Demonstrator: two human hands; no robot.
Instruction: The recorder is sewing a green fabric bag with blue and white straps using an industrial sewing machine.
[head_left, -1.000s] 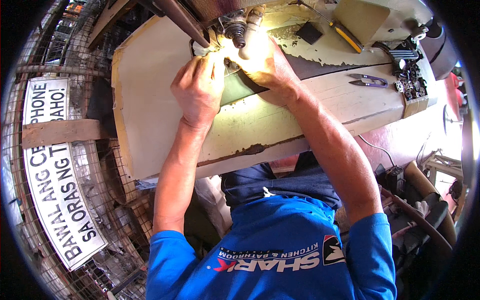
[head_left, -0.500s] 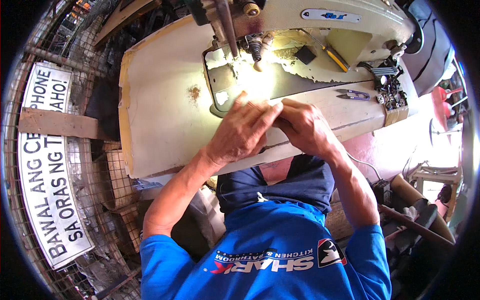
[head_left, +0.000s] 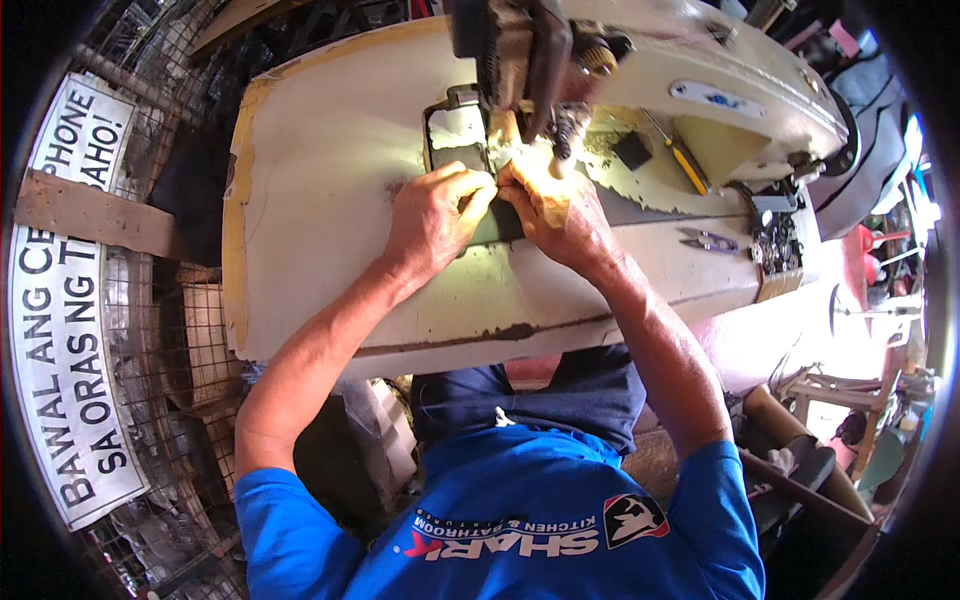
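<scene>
Under glaring needle light, hands (head_left: pixel 500 205) pinch dark cloth (head_left: pixel 497 225).

Head-worn fisheye — steeply downward, close.

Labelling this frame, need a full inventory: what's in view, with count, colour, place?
sewing machine: 1, cream, far side of the table, head above the hands
table: 1, cream top with worn edges, centre
dark piece: 1, dark, on the table under the fingertips of both hands
metal plate: 1, shiny, in the table just left of the needle area
screwdriver: 1, yellow handle, on the machine bed to the right
snips: 1, metal, on the table right of the hands
sign: 1, white with black lettering, on the wire mesh at left
shirt: 1, blue, lower edge
left hand: 1, pinching at the dark piece
right hand: 1, fingertips meeting the left hand's below the needle
</scene>
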